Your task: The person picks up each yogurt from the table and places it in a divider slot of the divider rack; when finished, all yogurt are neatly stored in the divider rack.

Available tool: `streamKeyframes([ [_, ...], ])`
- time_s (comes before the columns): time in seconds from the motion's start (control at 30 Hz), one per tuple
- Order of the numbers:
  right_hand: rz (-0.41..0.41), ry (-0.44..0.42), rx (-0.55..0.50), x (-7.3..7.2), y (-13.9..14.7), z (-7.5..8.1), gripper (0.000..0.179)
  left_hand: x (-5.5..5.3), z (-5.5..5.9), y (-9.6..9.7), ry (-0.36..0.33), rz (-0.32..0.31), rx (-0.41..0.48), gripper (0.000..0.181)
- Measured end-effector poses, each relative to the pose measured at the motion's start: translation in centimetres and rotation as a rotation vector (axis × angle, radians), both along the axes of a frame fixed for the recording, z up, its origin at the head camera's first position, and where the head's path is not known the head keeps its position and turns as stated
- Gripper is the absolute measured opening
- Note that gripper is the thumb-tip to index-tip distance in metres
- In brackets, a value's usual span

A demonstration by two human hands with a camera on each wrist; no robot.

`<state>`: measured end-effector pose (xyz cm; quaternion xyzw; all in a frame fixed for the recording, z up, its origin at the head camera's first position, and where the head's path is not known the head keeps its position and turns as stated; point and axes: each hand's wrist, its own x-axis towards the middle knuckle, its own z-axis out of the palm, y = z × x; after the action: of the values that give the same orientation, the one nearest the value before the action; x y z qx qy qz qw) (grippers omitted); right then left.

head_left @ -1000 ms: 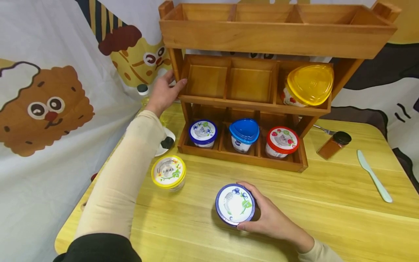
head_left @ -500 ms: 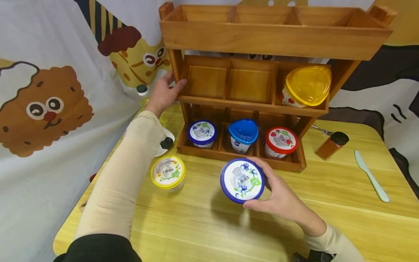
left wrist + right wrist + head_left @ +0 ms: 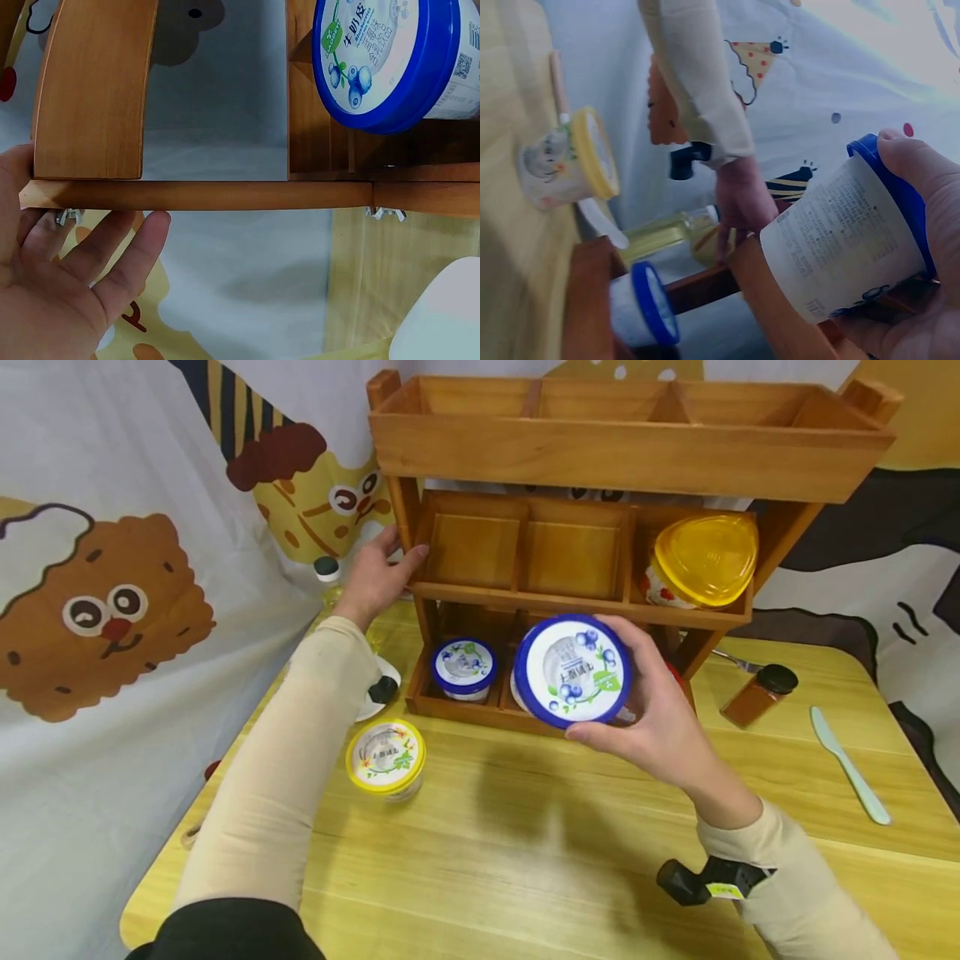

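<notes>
My right hand point(image 3: 656, 718) grips a lidded tub point(image 3: 573, 672) by its blue blueberry-printed lid, in front of the rack's lower tiers. The right wrist view shows the tub's white printed side point(image 3: 840, 240) tilted. My left hand point(image 3: 378, 575) holds the left side of the wooden rack point(image 3: 630, 452), thumb at the front of the middle tier, fingers behind the post. In the left wrist view, fingertips point(image 3: 154, 225) touch that post. Another blueberry tub point(image 3: 463, 664) sits in the bottom left compartment. The held tub hides the bottom middle compartment and most of a red-lidded tub point(image 3: 675, 675).
A yellow-lidded cup point(image 3: 705, 564) sits in the middle tier's right compartment. On the table stand a yellow-lidded tub point(image 3: 386, 756), a plate point(image 3: 369, 708) and an oil bottle point(image 3: 327, 577) at left. A spice jar point(image 3: 757, 697), fork point(image 3: 738, 660) and pale green knife point(image 3: 851, 764) lie right.
My right hand has lifted the blueberry tub off the table and carried it up and forward to the rack. My left hand has stayed on the rack's side.
</notes>
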<state>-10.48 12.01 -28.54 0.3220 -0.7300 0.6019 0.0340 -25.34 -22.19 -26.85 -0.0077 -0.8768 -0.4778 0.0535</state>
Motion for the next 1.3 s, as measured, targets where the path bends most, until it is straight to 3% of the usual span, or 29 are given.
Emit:
streamKeyframes([
  [0.53,-0.037,0.017,-0.106,-4.3,-1.3,3.6,0.091,0.2,0.1,0.0,-0.006,-0.005,-0.012,0.063],
  [0.73,-0.173,0.037,0.003,-5.9,-1.6,4.7,0.091,0.3,0.0,0.0,-0.008,-0.001,-0.014,0.066],
  [0.83,-0.234,0.042,0.049,-6.6,-1.6,4.7,0.092,0.3,0.0,0.1,-0.007,0.000,-0.013,0.066],
  [1.07,-0.306,0.040,0.044,-8.4,-1.9,4.2,0.091,0.3,0.1,0.2,-0.003,0.004,-0.017,0.065],
  [1.3,-0.331,0.023,0.017,-10.0,-2.1,3.6,0.093,0.3,0.0,0.1,0.004,0.009,-0.024,0.062],
])
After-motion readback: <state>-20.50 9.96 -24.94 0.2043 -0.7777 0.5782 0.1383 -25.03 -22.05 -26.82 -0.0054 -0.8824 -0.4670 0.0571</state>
